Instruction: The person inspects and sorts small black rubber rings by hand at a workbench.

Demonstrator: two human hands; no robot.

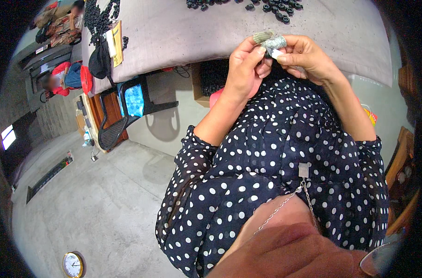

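My left hand (247, 66) and my right hand (308, 58) meet above the near edge of the table, fingertips almost touching. A grey-green wrap (263, 36) covers the tip of my left index finger, and a speckled grey wrap (276, 42) is around my right index finger. Something small and white (276, 53) shows at my right thumb; whether it is a wrap or a held piece is unclear. Between the pinched fingertips sits a small dark piece (268, 53), mostly hidden, so its kind cannot be made out. Both hands are closed around it.
Small black round parts (280, 8) lie loose at the table's (183, 34) far side, with a larger heap (97, 21) at the left. Beside that heap are a yellow strip (117, 44) and a black cap-like item (99, 61). A black chair (113, 125) stands left; people sit beyond.
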